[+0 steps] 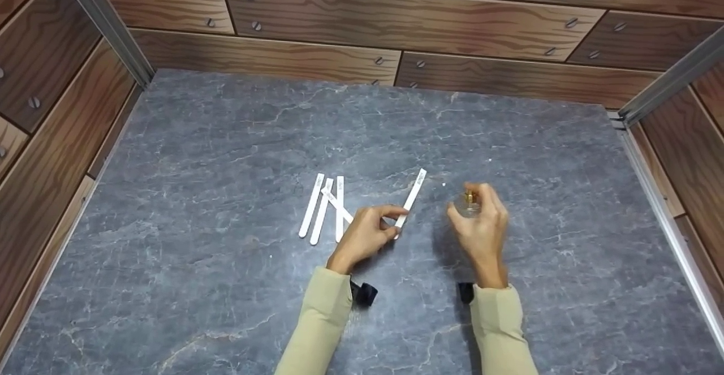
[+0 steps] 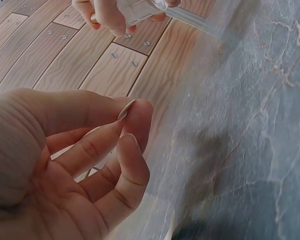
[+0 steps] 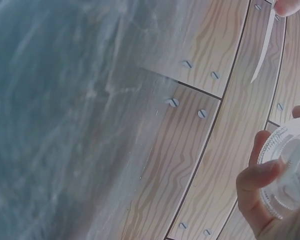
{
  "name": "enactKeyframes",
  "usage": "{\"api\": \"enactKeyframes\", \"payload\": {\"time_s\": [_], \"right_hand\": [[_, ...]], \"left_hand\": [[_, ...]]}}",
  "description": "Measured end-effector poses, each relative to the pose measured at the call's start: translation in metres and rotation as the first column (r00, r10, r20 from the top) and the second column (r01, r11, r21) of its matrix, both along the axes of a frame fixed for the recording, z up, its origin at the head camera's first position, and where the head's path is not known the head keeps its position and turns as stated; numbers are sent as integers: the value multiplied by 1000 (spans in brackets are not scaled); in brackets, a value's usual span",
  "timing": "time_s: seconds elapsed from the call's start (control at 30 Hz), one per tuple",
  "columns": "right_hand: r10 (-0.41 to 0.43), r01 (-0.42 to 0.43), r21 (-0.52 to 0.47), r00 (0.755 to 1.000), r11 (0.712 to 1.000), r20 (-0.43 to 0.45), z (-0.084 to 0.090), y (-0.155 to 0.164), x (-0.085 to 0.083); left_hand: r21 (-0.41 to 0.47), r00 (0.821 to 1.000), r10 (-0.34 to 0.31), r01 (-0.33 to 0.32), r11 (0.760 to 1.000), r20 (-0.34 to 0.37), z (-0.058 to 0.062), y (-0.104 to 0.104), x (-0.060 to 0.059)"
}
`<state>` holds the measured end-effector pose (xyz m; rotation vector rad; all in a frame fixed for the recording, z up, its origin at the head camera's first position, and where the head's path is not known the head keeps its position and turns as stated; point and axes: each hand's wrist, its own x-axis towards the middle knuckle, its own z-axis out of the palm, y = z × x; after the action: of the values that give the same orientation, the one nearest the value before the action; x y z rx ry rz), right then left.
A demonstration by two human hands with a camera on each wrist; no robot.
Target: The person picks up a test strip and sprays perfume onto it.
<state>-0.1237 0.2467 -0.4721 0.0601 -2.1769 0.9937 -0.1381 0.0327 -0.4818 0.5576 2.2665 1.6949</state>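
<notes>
My left hand [image 1: 367, 231] pinches a white paper test strip [image 1: 416, 190] near its lower end, between thumb and fingers. The strip slants up and away to the right, with small print at its far end; the left wrist view shows it edge-on between the fingertips. To the right, my right hand [image 1: 485, 222] grips a clear glass bottle [image 1: 467, 210] with a gold-coloured neck, likely a perfume bottle. Its round, ridged glass base [image 3: 285, 175] faces the right wrist camera. The strip and the bottle are apart.
Several more white strips [image 1: 310, 205] lie on the grey marbled table [image 1: 226, 284] left of my left hand, one crossing another at an angle. Tiny white specks dot the surface. Wood-patterned panels [image 1: 317, 18] wall the table at the back and both sides.
</notes>
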Motion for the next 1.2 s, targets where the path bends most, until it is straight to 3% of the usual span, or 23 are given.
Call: {"api": "enactKeyframes", "payload": {"time_s": [0.7, 1.2], "right_hand": [[23, -23, -28, 1000, 999, -15, -1, -2, 1], [-20, 19, -82, 1000, 996, -7, 3, 1, 4]], "left_hand": [[-20, 1000, 9, -9, 1000, 5, 0, -2, 1], [-18, 1000, 10, -10, 1000, -16, -1, 3, -1]]}}
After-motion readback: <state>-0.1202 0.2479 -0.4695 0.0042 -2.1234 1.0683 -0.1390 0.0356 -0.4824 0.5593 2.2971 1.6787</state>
